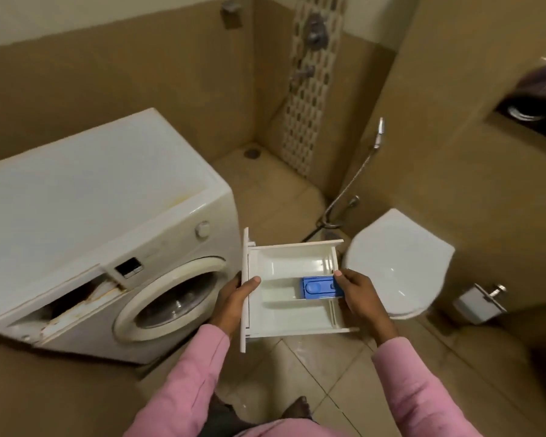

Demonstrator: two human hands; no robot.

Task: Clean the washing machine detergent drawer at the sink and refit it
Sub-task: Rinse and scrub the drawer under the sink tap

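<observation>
Over the floor point(300, 376), left hand point(234, 299) and right hand point(358, 296) grip the drawer point(293, 321) lengthwise, front leftward, blue insert point(319, 288) in its middle compartment.

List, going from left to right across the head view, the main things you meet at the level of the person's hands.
washing machine → left hand → detergent drawer → right hand → toilet → toilet-roll holder

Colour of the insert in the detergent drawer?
Blue insert, in the white detergent drawer; head view.
</observation>
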